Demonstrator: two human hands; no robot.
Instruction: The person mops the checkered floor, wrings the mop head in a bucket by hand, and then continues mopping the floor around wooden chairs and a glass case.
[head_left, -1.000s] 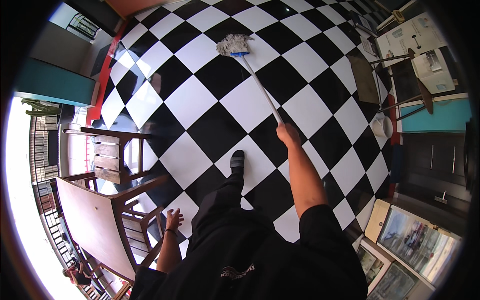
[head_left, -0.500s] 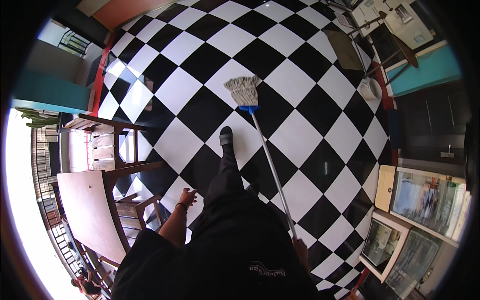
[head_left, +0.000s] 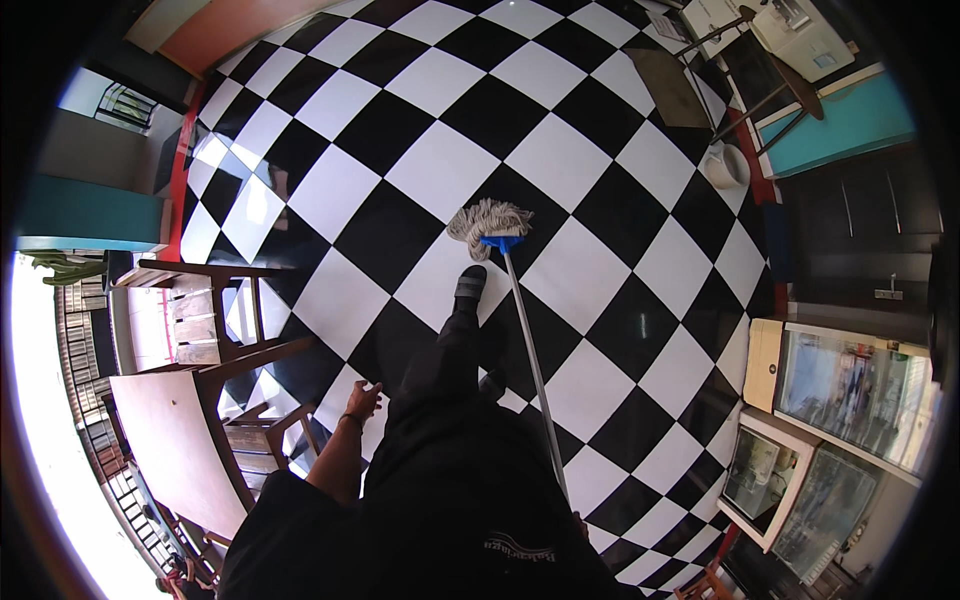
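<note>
A string mop lies out in front of me on the checkered floor, its grey-white head [head_left: 488, 222] resting on the tiles just beyond my slippered foot [head_left: 470, 286]. A blue clamp [head_left: 504, 243] joins the head to a long pale handle [head_left: 534, 365], which slants back to my right side. At the handle's lower end my right hand [head_left: 578, 524] grips it; my black shirt hides most of that hand. My left hand [head_left: 364, 399] hangs free beside my left leg, fingers loosely apart and holding nothing.
Left of me stand a light-topped table [head_left: 175, 440] and wooden chairs [head_left: 197, 315]. Glass-fronted cases [head_left: 850, 390] line the right side. Farther right sit a white bucket [head_left: 724, 166] and a wooden chair [head_left: 775, 85] by the teal wall. Black and white tiles [head_left: 560, 150] cover the floor.
The mop head has come back toward my foot, its strings now bunched and spread sideways. My right hand has drawn back, more hidden by my shirt. The left hand has shifted slightly.
</note>
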